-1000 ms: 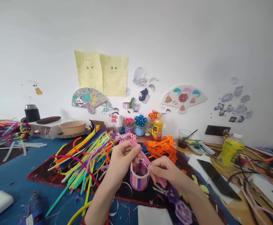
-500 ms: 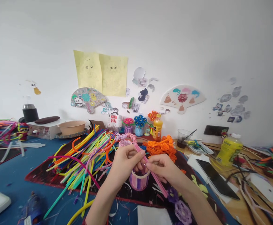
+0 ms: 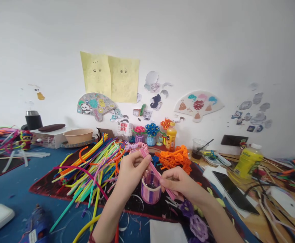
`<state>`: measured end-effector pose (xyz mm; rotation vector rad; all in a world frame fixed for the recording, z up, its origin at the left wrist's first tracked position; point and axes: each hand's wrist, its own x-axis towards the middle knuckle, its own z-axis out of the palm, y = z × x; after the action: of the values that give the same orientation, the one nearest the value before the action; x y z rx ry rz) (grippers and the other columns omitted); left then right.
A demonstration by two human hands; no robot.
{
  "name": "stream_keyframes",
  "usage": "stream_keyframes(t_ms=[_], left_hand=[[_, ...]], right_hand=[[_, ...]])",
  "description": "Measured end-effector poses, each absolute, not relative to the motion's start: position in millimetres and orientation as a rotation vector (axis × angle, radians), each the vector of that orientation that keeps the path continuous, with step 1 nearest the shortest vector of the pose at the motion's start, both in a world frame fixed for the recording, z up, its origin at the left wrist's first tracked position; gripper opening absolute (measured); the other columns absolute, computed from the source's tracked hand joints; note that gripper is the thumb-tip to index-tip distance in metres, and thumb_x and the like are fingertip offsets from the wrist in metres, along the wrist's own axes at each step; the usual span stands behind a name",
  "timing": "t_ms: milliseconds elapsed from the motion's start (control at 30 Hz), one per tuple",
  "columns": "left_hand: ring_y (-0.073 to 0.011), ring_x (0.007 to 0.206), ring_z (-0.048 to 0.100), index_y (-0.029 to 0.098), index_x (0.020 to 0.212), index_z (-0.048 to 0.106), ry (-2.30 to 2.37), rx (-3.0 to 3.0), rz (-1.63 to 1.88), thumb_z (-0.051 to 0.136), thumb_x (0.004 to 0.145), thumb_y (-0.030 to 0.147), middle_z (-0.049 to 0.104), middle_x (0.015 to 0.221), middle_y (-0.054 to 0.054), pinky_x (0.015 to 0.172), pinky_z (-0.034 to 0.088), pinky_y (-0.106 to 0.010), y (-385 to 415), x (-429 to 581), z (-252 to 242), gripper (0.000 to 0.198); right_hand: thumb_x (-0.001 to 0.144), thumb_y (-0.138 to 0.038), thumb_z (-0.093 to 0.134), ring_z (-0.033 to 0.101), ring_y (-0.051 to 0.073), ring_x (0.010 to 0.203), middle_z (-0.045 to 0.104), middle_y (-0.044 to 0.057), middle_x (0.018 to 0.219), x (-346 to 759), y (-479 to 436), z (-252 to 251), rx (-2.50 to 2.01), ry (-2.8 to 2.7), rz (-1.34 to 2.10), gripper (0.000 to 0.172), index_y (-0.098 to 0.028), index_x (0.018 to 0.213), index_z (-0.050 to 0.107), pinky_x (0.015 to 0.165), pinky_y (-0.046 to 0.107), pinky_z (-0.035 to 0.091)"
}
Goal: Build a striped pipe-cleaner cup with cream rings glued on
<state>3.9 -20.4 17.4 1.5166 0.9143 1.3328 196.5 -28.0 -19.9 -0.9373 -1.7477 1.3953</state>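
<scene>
A bundle of pink pipe cleaners (image 3: 155,171) slants down to the right between my hands, above a small pink-and-purple striped pot (image 3: 151,195). My left hand (image 3: 133,168) pinches its upper end, close to some pale pink and lilac looped pieces (image 3: 134,147). Whether those pieces are joined to the bundle, I cannot tell. Lower down, thumb and fingers of my right hand (image 3: 181,184) grip the same bundle. Beside my right wrist lie purple pipe-cleaner flowers (image 3: 198,227).
Loose coloured pipe cleaners (image 3: 94,175) spread over the dark mat on the left. Orange looped pieces (image 3: 175,160) are heaped behind my right hand. A phone (image 3: 234,192) rests at right; a blue glue gun (image 3: 37,224) is front left. Bottles and finished flower pots line the wall.
My hands have moved apart along the pink bundle. The right has slid slightly down and right, the left slightly up, and more of the pot's opening shows.
</scene>
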Motion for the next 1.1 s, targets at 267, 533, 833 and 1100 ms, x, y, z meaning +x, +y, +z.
stream_keyframes(t_ms=[267,533,833,1100], left_hand=[[-0.0104,0.046,0.054,0.014,0.069,0.061,0.876,1.672,1.221,0.069,0.078,0.039,0.062,0.057,0.000,0.047,0.040,-0.020,-22.9,6.8,17.1,0.028],[-0.0109,0.047,0.050,0.017,0.061,0.054,1.052,2.042,1.266,0.056,0.088,0.031,0.055,0.051,0.002,0.050,0.035,-0.021,-28.0,11.1,17.4,0.030],[-0.0127,0.057,0.050,0.018,0.074,0.053,1.120,2.759,1.450,0.040,0.098,0.017,0.056,0.066,0.000,0.056,0.036,-0.023,-23.9,10.1,5.5,0.028],[-0.0185,0.066,0.056,0.007,0.105,0.058,1.021,3.427,1.257,0.036,0.097,0.009,0.061,0.078,-0.006,0.058,0.047,-0.029,-27.8,12.4,6.2,0.023]], right_hand=[[0.081,-0.054,0.070,0.030,0.003,0.028,0.048,-0.007,0.037,197.0,-28.6,-19.1,-0.921,-1.694,1.421,0.045,-0.012,0.066,0.064,0.030,0.016,0.019],[0.082,-0.051,0.070,0.027,0.002,0.028,0.039,-0.010,0.037,193.3,-27.3,-20.4,-0.846,-1.636,1.486,0.042,-0.011,0.068,0.065,0.030,0.015,0.020],[0.079,-0.049,0.074,0.024,0.000,0.027,0.039,-0.011,0.038,197.8,-26.7,-19.9,-0.857,-1.458,1.657,0.041,-0.010,0.069,0.067,0.028,0.014,0.017],[0.074,-0.047,0.079,0.030,0.001,0.026,0.039,-0.010,0.039,196.8,-25.1,-22.8,-0.727,-1.427,1.740,0.047,-0.013,0.054,0.054,0.027,0.014,0.020]])
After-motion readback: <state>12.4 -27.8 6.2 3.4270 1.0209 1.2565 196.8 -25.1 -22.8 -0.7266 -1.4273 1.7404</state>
